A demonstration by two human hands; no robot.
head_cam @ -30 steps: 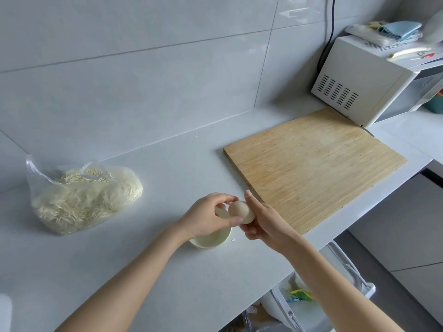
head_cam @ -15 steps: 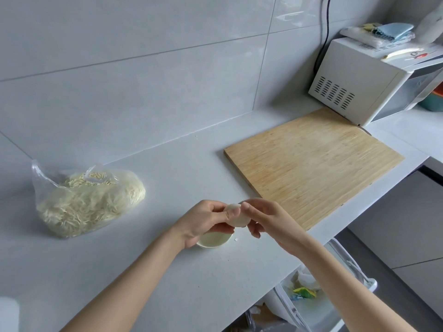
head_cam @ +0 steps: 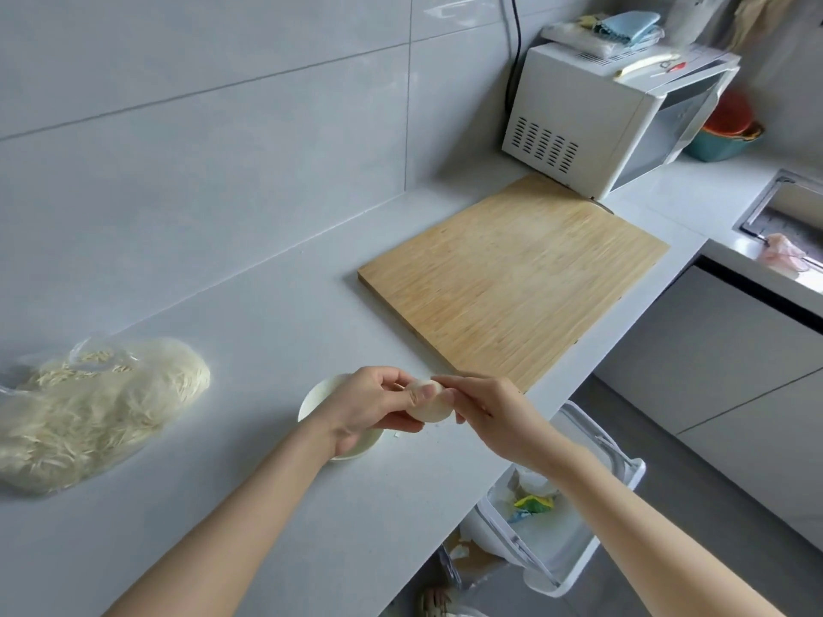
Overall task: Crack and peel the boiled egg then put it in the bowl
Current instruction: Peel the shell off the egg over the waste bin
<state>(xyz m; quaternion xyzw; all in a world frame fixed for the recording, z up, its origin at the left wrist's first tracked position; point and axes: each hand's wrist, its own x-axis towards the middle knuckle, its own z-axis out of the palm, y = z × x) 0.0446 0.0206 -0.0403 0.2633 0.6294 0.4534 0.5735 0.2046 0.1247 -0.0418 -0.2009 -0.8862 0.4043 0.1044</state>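
A pale boiled egg (head_cam: 431, 407) is held between both hands just above the counter. My left hand (head_cam: 372, 407) grips it from the left, thumb pressed on its top. My right hand (head_cam: 487, 418) pinches its right side with the fingertips. A small white bowl (head_cam: 317, 396) stands on the counter directly under my left hand, mostly hidden by it. A tiny white shell fragment (head_cam: 396, 435) lies on the counter beside the bowl.
A wooden cutting board (head_cam: 512, 282) lies to the right of the hands. A clear bag of noodles (head_cam: 89, 407) sits at the left. A white microwave (head_cam: 614, 118) stands at the back right. An open white bin (head_cam: 556, 518) sits below the counter edge; a sink (head_cam: 788, 216) is far right.
Both hands have closed in around the egg, my right fingers now curled over its right side. The camera has swung right, so the hands and bowl sit lower left in view.
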